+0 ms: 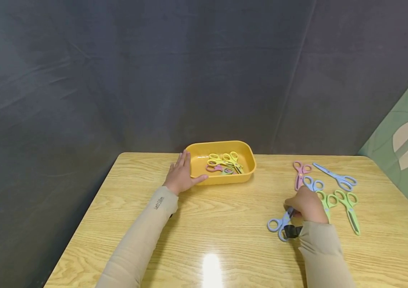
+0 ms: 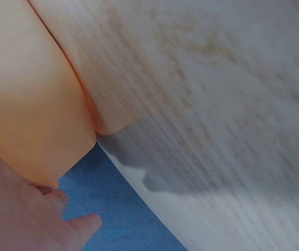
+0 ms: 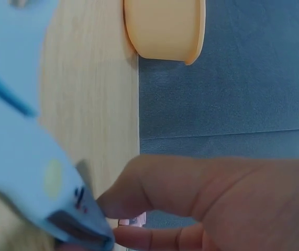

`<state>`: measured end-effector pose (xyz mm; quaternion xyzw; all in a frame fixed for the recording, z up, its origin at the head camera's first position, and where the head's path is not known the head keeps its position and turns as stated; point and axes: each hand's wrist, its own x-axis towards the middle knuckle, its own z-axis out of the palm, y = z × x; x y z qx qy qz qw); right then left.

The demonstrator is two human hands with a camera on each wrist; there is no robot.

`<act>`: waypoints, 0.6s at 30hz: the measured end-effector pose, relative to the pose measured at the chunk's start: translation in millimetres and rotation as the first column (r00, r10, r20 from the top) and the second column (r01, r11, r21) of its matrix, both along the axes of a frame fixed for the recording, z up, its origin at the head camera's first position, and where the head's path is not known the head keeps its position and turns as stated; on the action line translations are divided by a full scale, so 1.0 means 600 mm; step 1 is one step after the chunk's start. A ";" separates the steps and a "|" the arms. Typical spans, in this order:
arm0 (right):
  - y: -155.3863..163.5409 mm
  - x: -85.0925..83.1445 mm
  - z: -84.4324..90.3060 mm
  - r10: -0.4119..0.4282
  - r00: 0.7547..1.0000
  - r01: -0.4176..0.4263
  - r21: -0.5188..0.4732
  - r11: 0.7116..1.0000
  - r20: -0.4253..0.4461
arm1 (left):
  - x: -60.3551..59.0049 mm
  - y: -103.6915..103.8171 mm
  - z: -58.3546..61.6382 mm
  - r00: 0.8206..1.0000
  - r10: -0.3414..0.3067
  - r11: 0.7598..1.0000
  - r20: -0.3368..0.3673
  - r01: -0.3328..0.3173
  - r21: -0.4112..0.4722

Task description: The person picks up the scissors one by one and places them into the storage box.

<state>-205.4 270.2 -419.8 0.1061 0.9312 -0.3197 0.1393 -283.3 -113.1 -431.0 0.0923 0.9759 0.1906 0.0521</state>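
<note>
A yellow tray (image 1: 221, 181) stands at the table's back edge, with several yellow, pink and green scissors (image 1: 227, 161) in it. My left hand (image 1: 181, 175) rests against its left end, fingers straight along the rim and thumb by the front wall. In the left wrist view, fingertips (image 2: 86, 225) show at the tray's corner. On the right, my right hand (image 1: 306, 203) pinches blue scissors (image 1: 278, 224) at the blade end between thumb and finger. Their handle loops point left, toward me. In the right wrist view the blue scissors (image 3: 29, 151) loom close to the camera.
Around the right hand lie pink scissors (image 1: 299, 176), two more pairs of blue scissors (image 1: 337, 176), and green scissors (image 1: 349, 206) beside another green pair (image 1: 327, 200), partly hidden by the hand. A dark cloth (image 1: 204, 80) hangs behind the wooden table (image 1: 225, 224).
</note>
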 end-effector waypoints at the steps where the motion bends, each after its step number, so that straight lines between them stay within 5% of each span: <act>1: -0.001 0.001 0.001 -0.002 1.000 0.002 0.001 1.000 -0.001 | 0.000 0.000 0.000 1.000 -0.001 1.000 -0.005 0.001 0.004; 18: 0.003 -0.006 0.009 0.082 0.997 -0.083 0.096 0.992 0.010 | 0.001 -0.001 -0.002 1.000 -0.006 1.000 -0.015 0.006 0.021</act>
